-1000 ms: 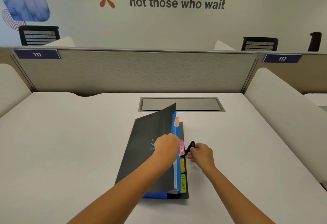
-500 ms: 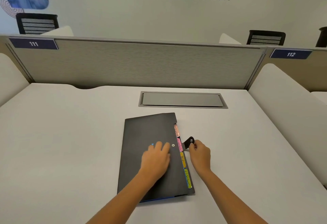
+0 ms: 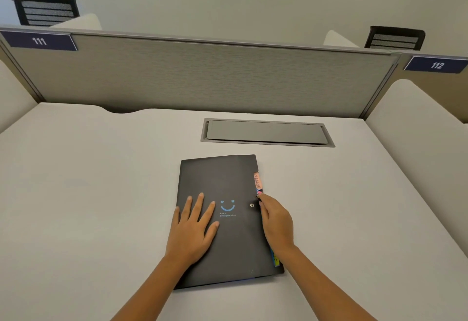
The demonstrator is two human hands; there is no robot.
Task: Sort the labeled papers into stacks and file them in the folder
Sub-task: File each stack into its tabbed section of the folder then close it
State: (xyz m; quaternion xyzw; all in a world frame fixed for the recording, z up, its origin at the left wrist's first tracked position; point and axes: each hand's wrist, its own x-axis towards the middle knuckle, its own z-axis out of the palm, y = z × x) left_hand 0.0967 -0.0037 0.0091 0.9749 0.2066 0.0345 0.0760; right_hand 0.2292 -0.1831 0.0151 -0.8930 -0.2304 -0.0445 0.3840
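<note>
A black folder (image 3: 228,244) with a blue smiley on its cover lies closed on the white desk (image 3: 88,194). Coloured label tabs stick out along its right edge: a pink ADMIN tab (image 3: 257,180) at the top and a blue-yellow tab (image 3: 275,260) near the bottom. My left hand (image 3: 193,227) rests flat on the cover with its fingers spread. My right hand (image 3: 274,222) lies along the right edge, its fingertips pinching the black closure strap just under the ADMIN tab. The strap is mostly hidden. The snap stud (image 3: 252,205) on the cover is uncovered.
A grey cable hatch (image 3: 266,133) is set into the desk behind the folder. A grey partition (image 3: 202,77) closes the far side, and padded white dividers (image 3: 417,130) flank the desk. Black chairs stand beyond the partition.
The folder's cover came down from half raised to flat. My left hand slid left and spread on the cover. My right hand moved in against the right edge, hiding the strap.
</note>
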